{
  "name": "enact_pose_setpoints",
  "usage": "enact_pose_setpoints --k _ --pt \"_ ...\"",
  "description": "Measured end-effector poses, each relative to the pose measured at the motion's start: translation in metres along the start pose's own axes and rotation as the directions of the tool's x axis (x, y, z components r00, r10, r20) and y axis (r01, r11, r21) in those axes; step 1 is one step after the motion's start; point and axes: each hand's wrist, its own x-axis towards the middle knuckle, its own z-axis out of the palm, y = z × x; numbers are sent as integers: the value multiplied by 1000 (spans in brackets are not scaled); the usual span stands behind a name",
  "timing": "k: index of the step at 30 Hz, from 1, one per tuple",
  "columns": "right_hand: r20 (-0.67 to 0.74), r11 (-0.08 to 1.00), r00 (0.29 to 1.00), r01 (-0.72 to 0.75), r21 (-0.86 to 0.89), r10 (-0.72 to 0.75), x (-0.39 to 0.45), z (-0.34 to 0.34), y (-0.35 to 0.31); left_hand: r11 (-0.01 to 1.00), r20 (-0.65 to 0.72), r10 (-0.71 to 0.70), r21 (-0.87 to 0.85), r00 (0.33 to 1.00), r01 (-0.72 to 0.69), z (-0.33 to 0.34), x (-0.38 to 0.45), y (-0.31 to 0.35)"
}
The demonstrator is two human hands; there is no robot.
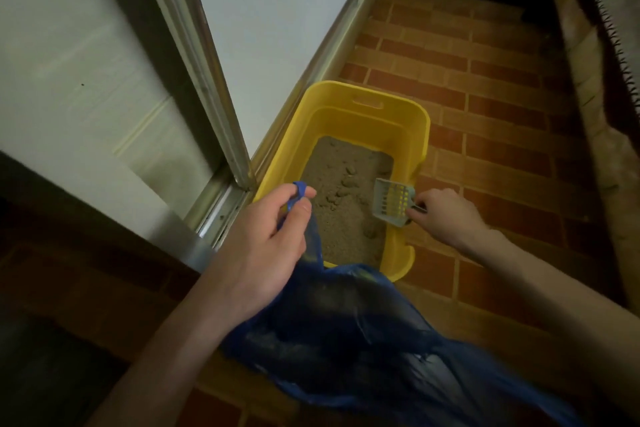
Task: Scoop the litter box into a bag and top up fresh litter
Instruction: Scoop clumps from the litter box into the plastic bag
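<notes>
So the yellow box (pixel 363 104) sits on the brick floor (pixel 485 107), tucked right against the door track (pixel 311 73) that runs off toward 11 o'clock. Sandy litter (pixel 343 191) covers the bottom, with a few clumps near the middle and another at about 5 o'clock in the box.

Left hand (pixel 266 239) is pinching the bag (pixel 346 322) by its blue handle loop, thumb and fingers curled round it, holding it up over the box's 7 o'clock corner. The bag is dark blue, thin plastic, hanging down from that hand and spreading toward 5 o'clock of the view, covering the near edge of the box. There's something pale and dusty showing through the plastic, can't tell exactly what.

Right hand (pixel 440 215) is gripping the scoop (pixel 393 206) by its handle, fingers closed round it. Scoop is pale grey-blue with slots, sitting over the box's right wall, about 4 o'clock of the box, blade tilted up above the litter. The slots show yellow through them, nothing visibly in the blade.

Glass door frame (pixel 207 80) stands at 10 o'clock, and some dark fringed fabric (pixel 606 28) at 2 o'clock
</notes>
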Motion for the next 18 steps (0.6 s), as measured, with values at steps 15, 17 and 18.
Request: enact_pose_setpoints --k 15,17,18 --pt "0 917 986 157 -367 -169 22 7 -42 958 50 -231 -164 972 236 7 -16 -15" --pt "11 929 990 138 -342 -143 22 8 -40 953 22 -225 -203 974 225 8 -13 -20" --pt "12 933 990 134 -335 -138 23 9 -40 956 -1 -216 -202 976 212 8 -11 -23"
